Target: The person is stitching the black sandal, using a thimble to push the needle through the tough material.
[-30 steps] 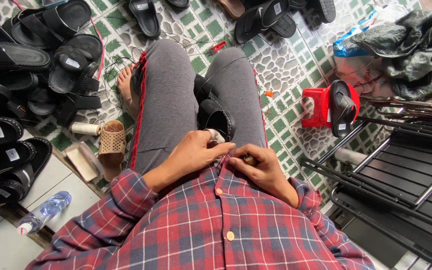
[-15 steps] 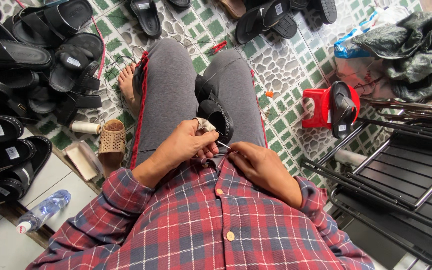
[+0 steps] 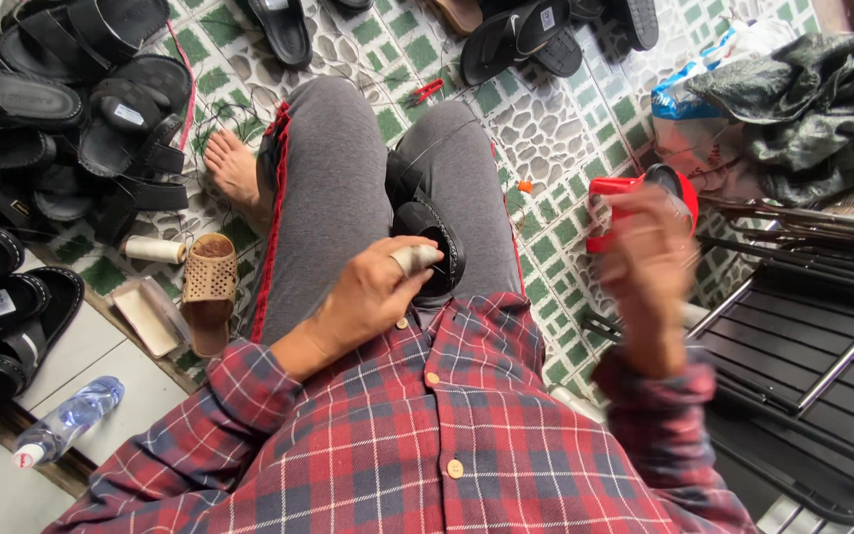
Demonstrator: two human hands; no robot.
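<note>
1. In the centre of the frame, a black sandal [image 3: 429, 232] sits wedged between the person's grey-trousered thighs, toe end toward the top of the frame.
2. The left hand [image 3: 373, 292] rests against the near edge of the sandal, its fingers curled loosely onto it; one finger wears a pale wrapping like a thimble [image 3: 413, 258].
3. The right hand [image 3: 649, 267] is raised at the right of the frame, well apart from the sandal and blurred. Its fingers look pinched together, but I cannot tell what they hold; no needle or thread shows clearly.
4. To do this well, I judge the left hand should pin the sandal firmly so that it does not twist, and any pull should run straight away from the seam, kept steady rather than jerked.
5. Rows of black sandals [image 3: 42, 109] fill the upper left; a thread spool [image 3: 155, 249] and a tan sandal [image 3: 208, 292] lie lower left.
</note>
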